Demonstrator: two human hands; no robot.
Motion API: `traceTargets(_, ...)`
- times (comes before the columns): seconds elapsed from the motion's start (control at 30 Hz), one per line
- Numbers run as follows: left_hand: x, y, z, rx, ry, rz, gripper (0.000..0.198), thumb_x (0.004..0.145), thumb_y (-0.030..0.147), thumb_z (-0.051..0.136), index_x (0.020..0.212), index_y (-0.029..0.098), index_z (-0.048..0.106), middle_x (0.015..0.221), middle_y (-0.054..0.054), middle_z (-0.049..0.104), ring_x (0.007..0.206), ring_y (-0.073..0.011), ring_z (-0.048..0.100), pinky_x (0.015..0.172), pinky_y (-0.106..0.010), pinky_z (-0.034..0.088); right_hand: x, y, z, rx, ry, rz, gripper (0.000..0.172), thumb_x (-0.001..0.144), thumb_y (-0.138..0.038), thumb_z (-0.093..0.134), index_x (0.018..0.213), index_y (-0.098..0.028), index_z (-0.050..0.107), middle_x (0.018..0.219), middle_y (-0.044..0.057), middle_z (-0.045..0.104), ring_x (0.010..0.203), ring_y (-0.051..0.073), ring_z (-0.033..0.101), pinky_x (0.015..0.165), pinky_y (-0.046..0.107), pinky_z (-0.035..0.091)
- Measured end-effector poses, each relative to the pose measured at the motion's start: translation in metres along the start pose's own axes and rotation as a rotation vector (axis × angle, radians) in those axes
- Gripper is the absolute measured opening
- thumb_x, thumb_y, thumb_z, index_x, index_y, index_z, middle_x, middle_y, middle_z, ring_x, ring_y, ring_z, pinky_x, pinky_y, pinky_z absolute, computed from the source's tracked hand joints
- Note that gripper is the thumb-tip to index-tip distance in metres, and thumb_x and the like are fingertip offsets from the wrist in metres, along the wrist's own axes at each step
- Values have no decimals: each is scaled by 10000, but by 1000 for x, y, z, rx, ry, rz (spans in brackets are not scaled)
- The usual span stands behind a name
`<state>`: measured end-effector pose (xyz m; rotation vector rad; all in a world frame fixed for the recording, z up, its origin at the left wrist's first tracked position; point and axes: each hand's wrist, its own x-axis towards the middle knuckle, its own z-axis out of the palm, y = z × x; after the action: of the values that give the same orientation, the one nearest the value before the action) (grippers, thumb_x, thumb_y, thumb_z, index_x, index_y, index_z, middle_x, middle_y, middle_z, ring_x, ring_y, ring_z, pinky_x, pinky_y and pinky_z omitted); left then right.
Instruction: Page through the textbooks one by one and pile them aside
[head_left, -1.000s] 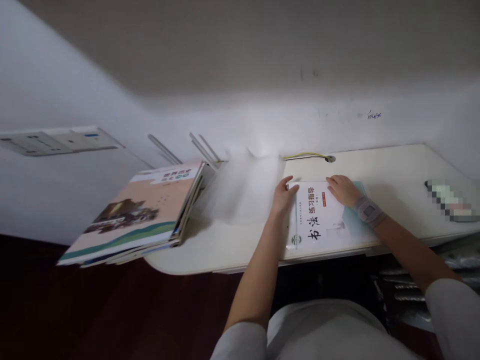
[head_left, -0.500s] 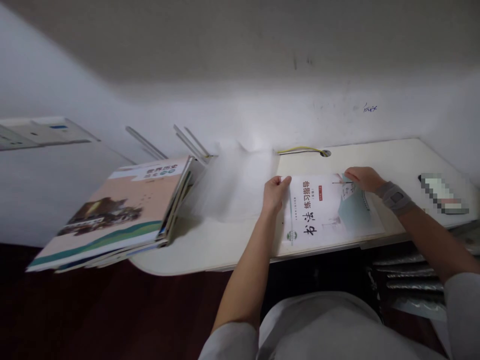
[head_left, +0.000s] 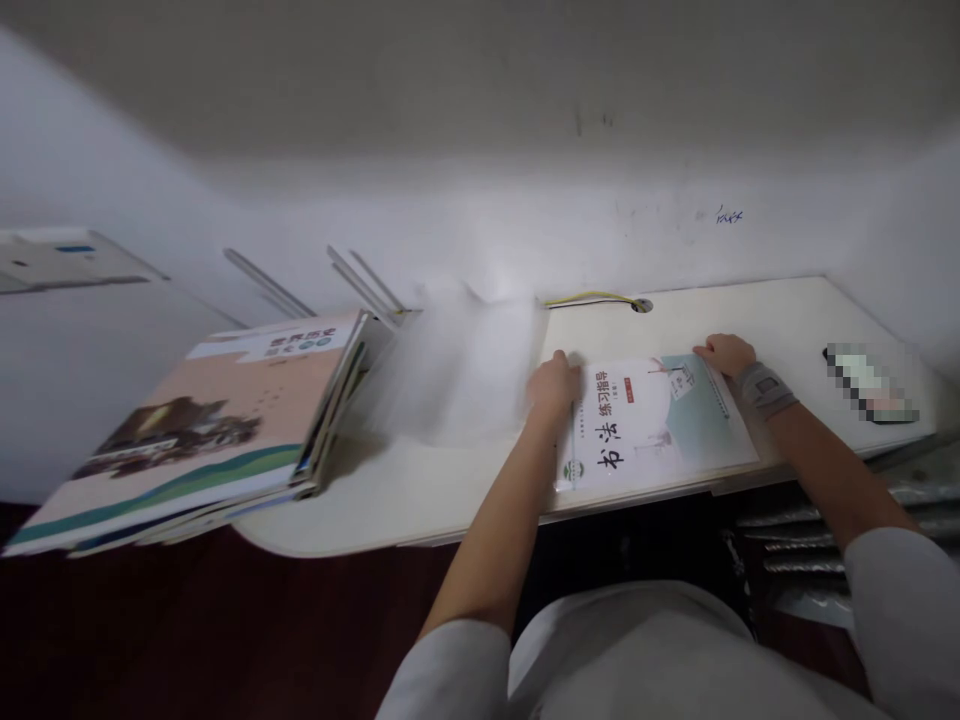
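Observation:
A calligraphy workbook [head_left: 651,425] with a white and teal cover lies sideways on the white desk [head_left: 442,490], close to its front edge. My left hand [head_left: 553,388] is closed at the workbook's left edge, its fingertips somewhat blurred. At the upper right corner, my right hand [head_left: 727,356] has its fingers curled on the cover's edge; a grey band circles that wrist. Just left of my left hand lies a clear plastic sheet [head_left: 457,370], its outline hazy against the desk.
A stack of books [head_left: 202,420] with a pink cover on top overhangs the desk's left end. On the right lies a phone [head_left: 870,382], partly pixelated. A yellow cable [head_left: 592,297] runs into a hole by the wall. Wall sockets [head_left: 52,262] are at far left.
Both hands have brought the workbook slightly down and it now lies flatter on the desk. My left thumb no longer shows on top of the cover. The view has shifted a little to the right.

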<state>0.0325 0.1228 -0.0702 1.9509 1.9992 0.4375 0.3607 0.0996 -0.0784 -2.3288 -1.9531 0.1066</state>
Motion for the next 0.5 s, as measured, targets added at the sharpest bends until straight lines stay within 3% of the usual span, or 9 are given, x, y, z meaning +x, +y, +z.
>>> traceTargets(0.17,-3,-1,5,223,54,194,268,920,253,394,1071,155,592,1130,-183,575,1048,-316,548,798,-387,444,-12,-10,2,-115,114,96,354,927,-378,349,1026,-158,608,928,142,655,776,232,592,645,321,406)
traceTargets(0.3,-2,-6,9,231,35,286,318,922,167,335,1048,153,627,1089,-174,586,1061,-298,516,884,-392,411,-43,-16,-6,-154,245,42,352,922,-232,307,1093,-129,597,1060,187,609,888,268,576,672,348,436)
traceTargets(0.4,-2,-9,11,208,35,304,316,916,168,349,1029,154,645,1079,-168,591,1034,-292,518,905,-394,402,-90,-22,-9,-136,315,-194,366,926,-275,354,1177,-151,590,1162,178,593,1062,291,530,829,401,441)
traceTargets(0.5,-5,-7,12,168,24,317,300,908,179,374,1000,165,660,1060,-156,598,1020,-294,525,870,-385,424,-144,-28,-1,-71,185,-665,413,928,-386,414,1272,-211,561,1273,137,576,1193,276,488,996,437,381)
